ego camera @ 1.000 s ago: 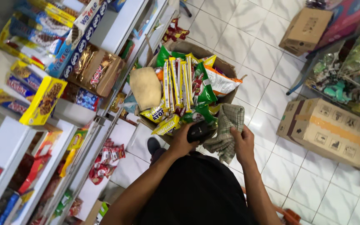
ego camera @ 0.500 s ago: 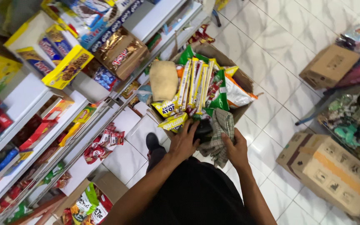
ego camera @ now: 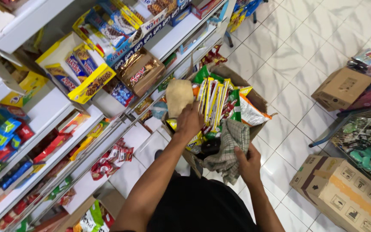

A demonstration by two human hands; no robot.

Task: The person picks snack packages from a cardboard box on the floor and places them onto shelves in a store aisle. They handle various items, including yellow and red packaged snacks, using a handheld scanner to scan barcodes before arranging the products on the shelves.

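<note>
Checked cloth [ego camera: 227, 148] stays bunched in our right hand [ego camera: 249, 165] near the box's [ego camera: 260, 101] near edge while our left hand [ego camera: 190, 121] closes its fingers carefully around the upright yellow snack packets [ego camera: 213, 103], lifting straight up.

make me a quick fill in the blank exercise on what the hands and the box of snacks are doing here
1. The right hand grips a checked ____.
2. The left hand reaches into the open cardboard ____ of snack packets.
3. The box stands on a white ____ floor.
4. The shelves of sweets are on the person's ____ side.

Missing words: cloth; box; tiled; left
</note>
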